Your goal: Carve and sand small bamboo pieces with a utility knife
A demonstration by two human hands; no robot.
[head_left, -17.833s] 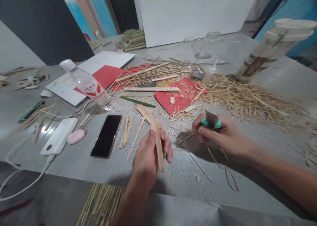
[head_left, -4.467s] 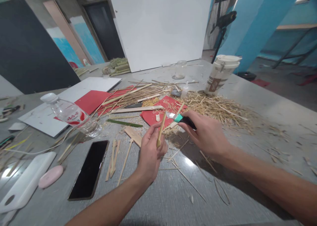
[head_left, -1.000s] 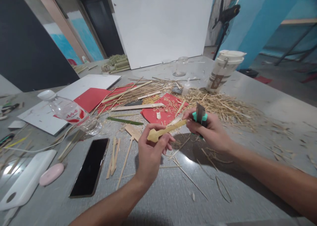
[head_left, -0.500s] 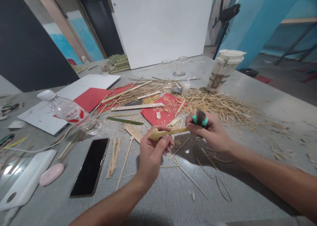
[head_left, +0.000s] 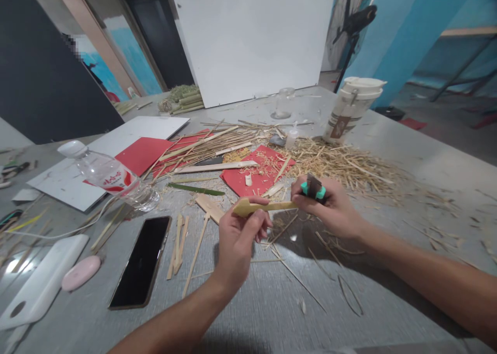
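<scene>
In the head view, the carved strip (head_left: 276, 206) lies nearly level at the middle of the frame, above the counter (head_left: 272, 302) and between the two hands. The left hand (head_left: 240, 240) pinches it between thumb and fingers near its broad, pointed end; the right hand (head_left: 326, 206) is wrapped around the cutter knife (head_left: 313, 188), its fingertips at the strip's narrow end, though whether they grip it I cannot tell. The strip looks light, stiff and dry, hardly slippery; its thin shank would probably snap first, so the thicker head is the safer hold. Left of centre lie a flat wooden piece (head_left: 209, 208), slim sticks (head_left: 178, 245) and a phone (head_left: 140, 263). Beyond the hands are red paper (head_left: 236, 180) strewn with shavings and, right of centre, a straw pile (head_left: 341, 160). Loose stalks (head_left: 301, 286) litter the space below the hands and could snag.
</scene>
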